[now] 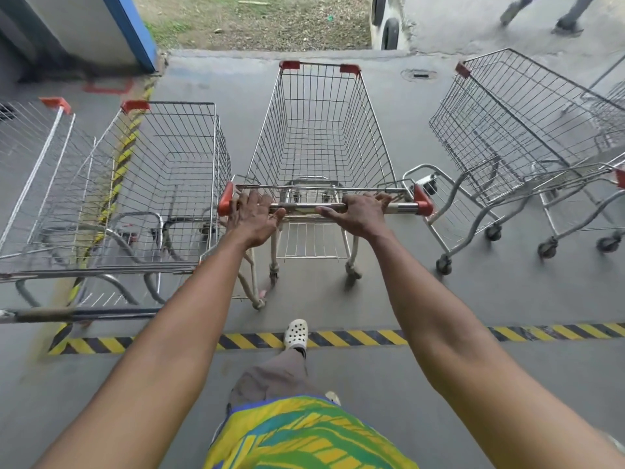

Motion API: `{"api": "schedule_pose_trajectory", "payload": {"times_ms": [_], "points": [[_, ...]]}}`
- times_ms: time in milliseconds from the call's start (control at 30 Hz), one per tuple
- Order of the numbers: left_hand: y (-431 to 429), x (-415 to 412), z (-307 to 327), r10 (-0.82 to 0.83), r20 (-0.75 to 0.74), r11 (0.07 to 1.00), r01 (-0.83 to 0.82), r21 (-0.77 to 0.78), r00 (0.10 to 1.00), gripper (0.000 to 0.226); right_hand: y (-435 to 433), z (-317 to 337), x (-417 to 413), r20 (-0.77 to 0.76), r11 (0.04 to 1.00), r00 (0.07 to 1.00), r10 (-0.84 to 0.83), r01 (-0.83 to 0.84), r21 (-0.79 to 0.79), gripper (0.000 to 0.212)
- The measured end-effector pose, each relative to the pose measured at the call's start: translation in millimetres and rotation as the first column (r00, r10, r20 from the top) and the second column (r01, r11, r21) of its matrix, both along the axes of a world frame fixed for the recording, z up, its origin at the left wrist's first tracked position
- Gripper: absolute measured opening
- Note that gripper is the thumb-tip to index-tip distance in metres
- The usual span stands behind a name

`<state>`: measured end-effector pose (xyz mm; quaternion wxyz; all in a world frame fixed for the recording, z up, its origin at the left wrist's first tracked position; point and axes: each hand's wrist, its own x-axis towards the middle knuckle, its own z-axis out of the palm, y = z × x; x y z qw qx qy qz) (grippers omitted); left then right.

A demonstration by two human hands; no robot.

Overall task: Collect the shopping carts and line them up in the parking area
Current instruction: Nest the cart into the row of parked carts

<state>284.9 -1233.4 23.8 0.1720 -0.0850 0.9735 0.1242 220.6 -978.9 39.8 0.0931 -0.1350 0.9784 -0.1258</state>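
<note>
A wire shopping cart (321, 137) with red corner caps stands straight ahead of me on the grey concrete. My left hand (252, 220) and my right hand (358, 216) both grip its metal handle bar (304, 208), fingers curled over the top. To its left stand two parked carts, one (176, 184) close beside it and one (37, 184) further left. On the right, another cart (500, 130) stands at an angle, with a further one partly nested behind it.
A yellow-and-black striped line (365, 337) crosses the floor under my front foot (296, 333), and another runs along the left. A white and blue wall (101, 28) stands at far left. Grass, a vehicle's wheels (390, 33) and a walking person's legs (571, 15) lie beyond.
</note>
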Motion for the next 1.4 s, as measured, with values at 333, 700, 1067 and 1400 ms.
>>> {"api": "schedule_pose_trajectory", "payload": {"times_ms": [333, 700, 1067, 1400], "points": [[-20.2, -81.8, 10.1, -0.017, -0.056, 1.0, 0.017, 0.01, 0.998, 0.057, -25.4, -9.2, -87.5, -0.072, 1.0, 0.997, -0.007, 0.009, 0.022, 0.083], [-32.8, -124.9, 9.5, 0.041, -0.065, 0.998, -0.038, 0.045, 0.997, 0.054, -42.0, -8.7, -140.4, -0.049, 0.999, 0.998, 0.027, -0.025, 0.041, 0.083], [18.1, -47.6, 9.9, 0.095, 0.003, 0.981, -0.094, 0.172, 0.996, 0.069, 6.3, -3.1, -70.2, -0.065, 1.0, 0.998, 0.013, -0.013, 0.008, 0.091], [52.4, 58.8, 8.2, 0.05, -0.049, 0.991, -0.044, 0.125, 0.998, 0.072, 46.7, -7.7, 39.3, -0.127, 1.0, 0.992, 0.002, -0.003, -0.007, 0.082]]}}
